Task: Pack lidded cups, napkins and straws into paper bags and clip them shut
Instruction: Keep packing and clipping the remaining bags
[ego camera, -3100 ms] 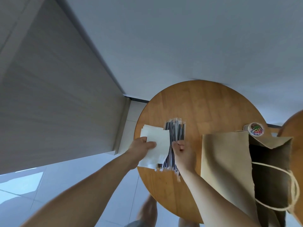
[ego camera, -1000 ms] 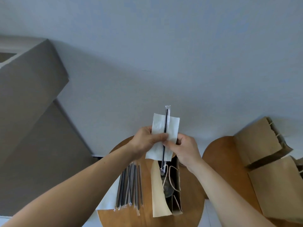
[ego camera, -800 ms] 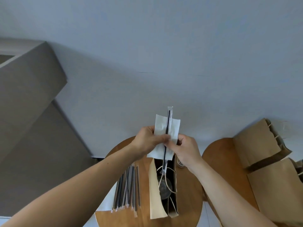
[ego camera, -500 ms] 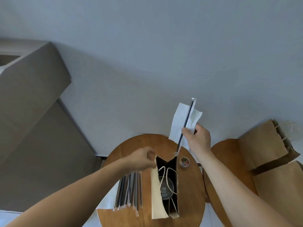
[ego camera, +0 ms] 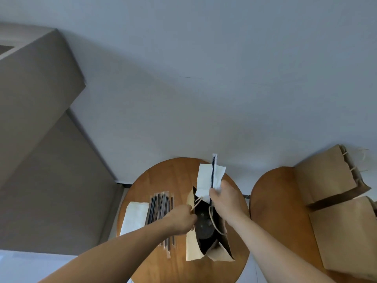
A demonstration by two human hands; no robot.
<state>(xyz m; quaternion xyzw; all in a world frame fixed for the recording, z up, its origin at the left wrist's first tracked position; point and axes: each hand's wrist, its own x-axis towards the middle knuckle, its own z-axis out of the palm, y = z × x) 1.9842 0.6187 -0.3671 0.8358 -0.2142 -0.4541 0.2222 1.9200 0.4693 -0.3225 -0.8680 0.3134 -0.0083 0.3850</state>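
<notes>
An open brown paper bag stands on the round wooden table, with a lidded cup dimly visible inside. My right hand pinches a white napkin together with a wrapped black straw right above the bag's mouth. My left hand grips the bag's left twine handle and pulls that side outward.
A pile of wrapped straws and a stack of napkins lie left of the bag. A second round table on the right carries two more paper bags. A grey wall rises behind.
My left hand let go of the napkin and straw and took the bag's handle. My right hand carried the napkin and straw down to the bag's mouth.
</notes>
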